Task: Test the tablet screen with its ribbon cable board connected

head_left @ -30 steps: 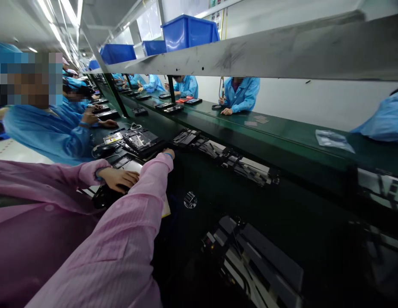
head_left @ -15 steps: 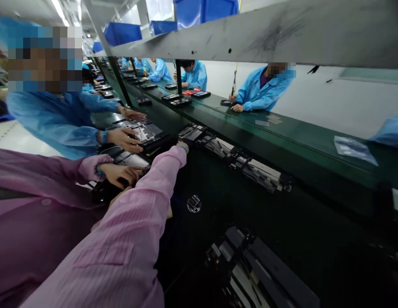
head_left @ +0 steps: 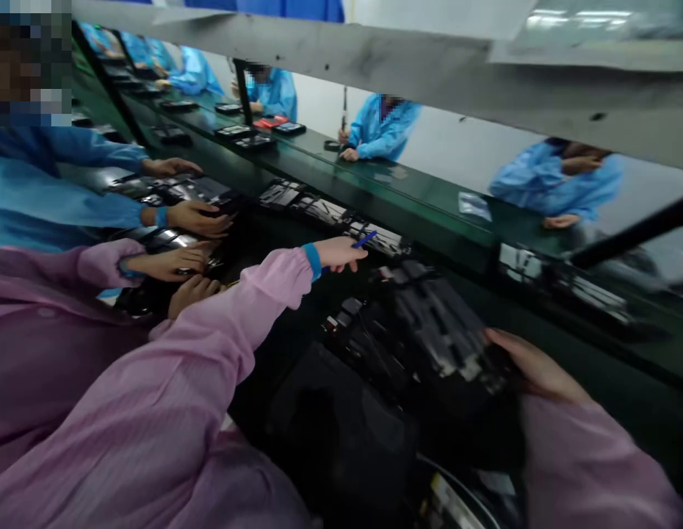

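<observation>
My left hand (head_left: 341, 253) reaches out from a pink sleeve over the dark green belt (head_left: 429, 209). It pinches a thin blue pen-like tool (head_left: 364, 239) beside a row of opened black devices (head_left: 324, 209). My right hand (head_left: 532, 367) comes in from the bottom right and closes on the right end of a black opened device (head_left: 435, 330) lying in front of me. The view is blurred by motion, so the parts inside the device are unclear.
A co-worker in pink at my left has both hands (head_left: 173, 268) on a device. Beyond, a person in blue rests hands (head_left: 195, 217) on another device. More people in blue sit across the belt (head_left: 556, 184). A grey shelf (head_left: 374, 59) runs overhead.
The view swung right and down. My left hand moved right along the belt and now shows the blue tool. My right hand came into view, gripping the near device.
</observation>
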{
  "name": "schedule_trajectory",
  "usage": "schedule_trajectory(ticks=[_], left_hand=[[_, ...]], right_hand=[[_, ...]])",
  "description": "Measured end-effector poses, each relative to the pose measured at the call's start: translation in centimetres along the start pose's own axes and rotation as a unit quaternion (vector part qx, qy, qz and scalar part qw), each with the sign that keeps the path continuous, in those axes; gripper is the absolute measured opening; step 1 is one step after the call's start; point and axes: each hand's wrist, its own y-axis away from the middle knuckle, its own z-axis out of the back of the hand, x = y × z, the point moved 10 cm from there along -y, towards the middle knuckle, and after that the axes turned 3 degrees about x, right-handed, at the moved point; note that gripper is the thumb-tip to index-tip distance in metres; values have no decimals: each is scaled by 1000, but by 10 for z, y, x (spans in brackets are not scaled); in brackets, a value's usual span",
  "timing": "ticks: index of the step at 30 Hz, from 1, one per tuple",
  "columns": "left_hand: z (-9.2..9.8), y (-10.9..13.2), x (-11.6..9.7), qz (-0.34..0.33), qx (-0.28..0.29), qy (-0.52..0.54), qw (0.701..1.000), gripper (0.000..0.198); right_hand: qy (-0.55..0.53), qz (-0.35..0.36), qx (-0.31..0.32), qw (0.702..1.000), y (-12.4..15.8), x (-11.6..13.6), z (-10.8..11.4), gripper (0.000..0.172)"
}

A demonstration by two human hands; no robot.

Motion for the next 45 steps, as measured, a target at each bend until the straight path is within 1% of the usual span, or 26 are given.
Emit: schedule_trajectory(ticks=[2, 4, 6, 8, 11, 13, 15, 17, 19, 20, 21, 22, 23, 24, 25, 26, 27, 28, 30, 32, 34, 37, 39, 41, 43, 45], left_hand=[[-30, 26, -1, 8, 36, 11, 999, 37], [-49, 46, 7, 16, 38, 9, 999, 38], [-55, 57, 16, 12, 10, 5, 1000, 34], [-57, 60, 23, 8, -25, -15, 1000, 33], [-55, 61, 28, 7, -83, -50, 995, 27], [-50, 65, 28, 3, -127, -70, 989, 21], [-45, 71, 25, -2, -172, -81, 982, 13], [-42, 83, 16, -25, -220, -79, 972, 9], [-53, 97, -1, -61, -243, -68, 966, 14], [-66, 104, -13, -87, -229, -64, 967, 17], [-87, 110, -27, -114, -196, -66, 972, 20], [-113, 115, -43, -148, -144, -72, 976, 20], [-147, 123, -63, -204, -66, -95, 972, 22], [-183, 133, -81, -256, 9, -127, 958, 23], [-217, 143, -93, -290, 71, -161, 941, 24], [-246, 150, -101, -307, 117, -198, 923, 24], [-273, 155, -106, -319, 149, -238, 905, 23], [-294, 158, -110, -326, 168, -276, 888, 22], [-325, 155, -114, -330, 178, -340, 862, 22], [-342, 147, -116, -326, 182, -376, 848, 23], [-348, 138, -117, -312, 194, -384, 847, 21], [-342, 128, -118, -286, 229, -341, 866, 19], [-335, 123, -118, -260, 261, -273, 889, 15], [-330, 121, -117, -229, 299, -191, 906, 8], [-329, 121, -118, -208, 327, -133, 912, 4], [-329, 122, -120, -203, 341, -114, 911, 3]], right_hand=[[-21, -16, 24, 999, 3, -4, -16, 45], [-27, -19, 27, 999, -7, -3, -29, 43], [-21, -23, 13, 999, -20, -3, -35, 38], [-1, -31, -9, 999, -30, -4, -33, 31], [45, -28, -59, 997, -26, -2, -23, 24], [75, -2, -96, 993, -8, 2, -17, 19], [98, 33, -135, 985, 23, 2, -15, 15], [115, 62, -178, 975, 66, -9, -19, 17], [124, 82, -202, 968, 113, -29, -33, 20], [126, 93, -202, 967, 136, -39, -44, 20], [129, 102, -207, 964, 158, -49, -54, 20], [133, 106, -217, 961, 178, -59, -63, 20], [137, 105, -231, 958, 195, -69, -71, 19], [142, 101, -245, 954, 210, -78, -78, 19], [148, 96, -258, 950, 221, -86, -84, 18], [155, 91, -266, 947, 228, -94, -91, 17], [162, 87, -270, 945, 233, -100, -97, 16], [169, 84, -271, 944, 235, -105, -102, 14], [185, 79, -278, 939, 235, -114, -111, 14], [199, 73, -292, 933, 234, -121, -115, 13], [209, 74, -301, 928, 234, -125, -118, 13], [217, 94, -297, 925, 235, -125, -126, 15], [213, 117, -284, 927, 235, -123, -136, 19], [215, 151, -263, 928, 233, -118, -149, 29], [233, 185, -250, 921, 231, -112, -160, 36], [254, 212, -249, 910, 230, -105, -167, 33]])
